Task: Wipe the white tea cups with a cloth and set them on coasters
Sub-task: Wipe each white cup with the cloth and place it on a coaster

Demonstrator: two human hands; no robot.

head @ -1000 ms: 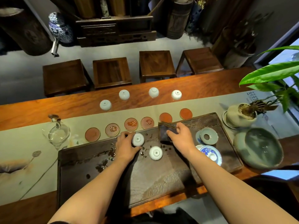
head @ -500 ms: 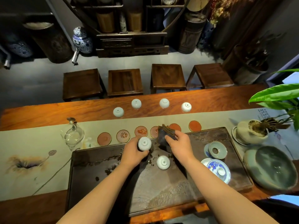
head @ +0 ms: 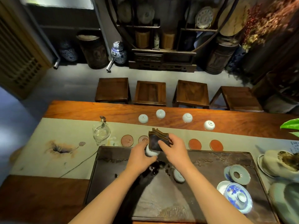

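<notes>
My left hand (head: 140,155) grips a white tea cup (head: 151,153) above the far edge of the dark tea tray (head: 113,160). My right hand (head: 175,148) holds a folded dark brown cloth (head: 157,141) pressed onto the top of that cup. A second white cup (head: 178,175) lies upside down on the tray, just under my right forearm. Several more white cups (head: 143,118) stand upside down in a row on the far wooden table. Round reddish coasters (head: 127,140) lie in a row on the pale runner, some hidden behind the cloth and my hands.
A glass pitcher (head: 101,134) stands left of the coasters. On the tray's right sit a celadon lid (head: 239,174) and a blue-and-white gaiwan (head: 238,197). A potted plant (head: 281,164) and a green bowl (head: 286,201) are at the right. Several wooden stools (head: 150,92) line the table's far side.
My left hand lifted the cup off the tray and my right hand brought the cloth over onto it. The camera tilted upward.
</notes>
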